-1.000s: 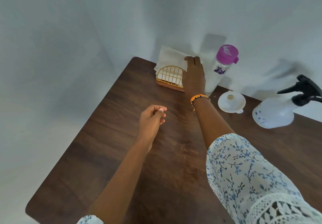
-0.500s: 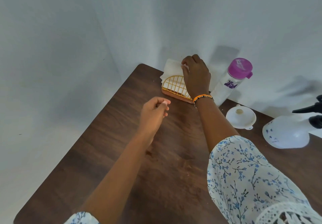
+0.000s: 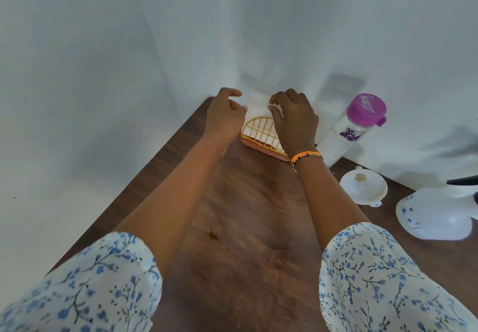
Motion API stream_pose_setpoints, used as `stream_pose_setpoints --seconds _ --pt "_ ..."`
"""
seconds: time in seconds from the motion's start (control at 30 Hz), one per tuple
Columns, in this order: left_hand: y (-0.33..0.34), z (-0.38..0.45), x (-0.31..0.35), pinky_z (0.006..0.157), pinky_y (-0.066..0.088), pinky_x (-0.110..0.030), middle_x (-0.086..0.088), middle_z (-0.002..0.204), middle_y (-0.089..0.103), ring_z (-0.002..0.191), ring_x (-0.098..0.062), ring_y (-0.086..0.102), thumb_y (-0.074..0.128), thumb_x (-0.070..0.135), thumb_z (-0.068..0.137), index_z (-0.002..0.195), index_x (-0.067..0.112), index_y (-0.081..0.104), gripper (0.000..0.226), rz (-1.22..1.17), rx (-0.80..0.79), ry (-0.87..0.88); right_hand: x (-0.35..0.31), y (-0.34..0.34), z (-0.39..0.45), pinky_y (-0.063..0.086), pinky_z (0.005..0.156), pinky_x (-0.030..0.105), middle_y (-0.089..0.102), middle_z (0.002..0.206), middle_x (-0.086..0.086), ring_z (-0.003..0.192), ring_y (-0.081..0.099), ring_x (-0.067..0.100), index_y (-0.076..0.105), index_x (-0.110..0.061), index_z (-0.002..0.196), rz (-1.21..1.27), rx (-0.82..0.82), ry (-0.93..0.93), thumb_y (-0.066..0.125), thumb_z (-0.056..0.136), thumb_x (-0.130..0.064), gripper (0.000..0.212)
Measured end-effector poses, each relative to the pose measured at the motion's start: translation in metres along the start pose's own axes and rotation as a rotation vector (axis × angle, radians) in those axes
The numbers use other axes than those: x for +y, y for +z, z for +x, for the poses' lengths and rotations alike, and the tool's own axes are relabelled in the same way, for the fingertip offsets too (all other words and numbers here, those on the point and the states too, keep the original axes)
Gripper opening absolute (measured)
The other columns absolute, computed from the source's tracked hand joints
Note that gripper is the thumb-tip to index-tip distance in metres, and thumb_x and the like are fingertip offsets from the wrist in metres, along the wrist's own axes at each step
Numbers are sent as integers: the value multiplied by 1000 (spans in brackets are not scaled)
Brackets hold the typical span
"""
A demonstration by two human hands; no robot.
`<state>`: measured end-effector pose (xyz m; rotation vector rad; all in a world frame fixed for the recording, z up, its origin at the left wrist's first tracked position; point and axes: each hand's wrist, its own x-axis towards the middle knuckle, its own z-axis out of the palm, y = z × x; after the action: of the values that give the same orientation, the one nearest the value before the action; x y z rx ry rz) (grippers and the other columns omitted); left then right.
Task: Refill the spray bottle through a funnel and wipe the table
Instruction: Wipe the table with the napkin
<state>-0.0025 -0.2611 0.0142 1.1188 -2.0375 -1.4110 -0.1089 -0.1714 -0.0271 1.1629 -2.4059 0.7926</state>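
Note:
White paper napkins (image 3: 256, 105) stand in a yellow wire holder (image 3: 260, 135) at the far corner of the brown wooden table (image 3: 240, 228). My left hand (image 3: 223, 114) pinches the napkins' left edge with curled fingers. My right hand (image 3: 294, 122) pinches their right edge and covers part of the holder. A clear water bottle with a purple lid (image 3: 354, 127) stands to the right against the wall. A white funnel (image 3: 363, 187) lies mouth-up in front of it. The white spray bottle (image 3: 437, 212) sits at the right edge, its trigger head cut off by the frame.
White walls meet behind the table's far corner. A small brown stain (image 3: 213, 234) marks the tabletop between my forearms. The table's left edge runs diagonally, close to my left arm.
My left hand has moved forward from mid-table to the napkins' left edge. My right hand stays at the napkins, fingers now curled on them. The view has tilted down and closer.

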Motion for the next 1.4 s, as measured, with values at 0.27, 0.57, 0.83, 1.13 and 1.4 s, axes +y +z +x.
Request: stream_pose_setpoints --seconds 0.27,0.57,0.83,1.13,1.4 --pt "7 28 9 68 39 -10 -2 119 55 94 -5 46 66 22 85 110 21 63 25 205 -39 183 0 1 6 39 56 27 67 94 5 91 58 26 67 -13 91 -32 4 -57 61 86 -17 8" --pt "14 43 2 83 37 -17 -2 104 68 94 -7 56 63 15 86 95 13 73 13 235 -46 224 -2 1 7 34 54 24 65 93 8 85 59 25 64 -7 80 34 36 -26 64 81 -7 1" --pt "18 51 2 78 39 -12 -4 101 70 86 -4 54 62 14 87 96 9 71 14 226 -20 213 -6 -6 4 46 53 31 63 90 9 88 56 26 62 -7 85 78 72 -6 58 85 -9 4" --pt "22 46 8 77 40 -15 -5 103 68 82 -5 53 59 7 88 101 7 70 17 205 3 201 -14 -31 8 39 62 25 63 92 15 86 57 26 56 -4 100 125 155 124 47 90 -10 15" --pt "23 39 10 73 38 -5 -7 106 69 89 -6 56 57 5 89 103 7 70 19 179 4 218 -27 -68 8 51 75 25 67 94 10 87 64 22 55 -2 105 314 289 158 48 89 -2 17"
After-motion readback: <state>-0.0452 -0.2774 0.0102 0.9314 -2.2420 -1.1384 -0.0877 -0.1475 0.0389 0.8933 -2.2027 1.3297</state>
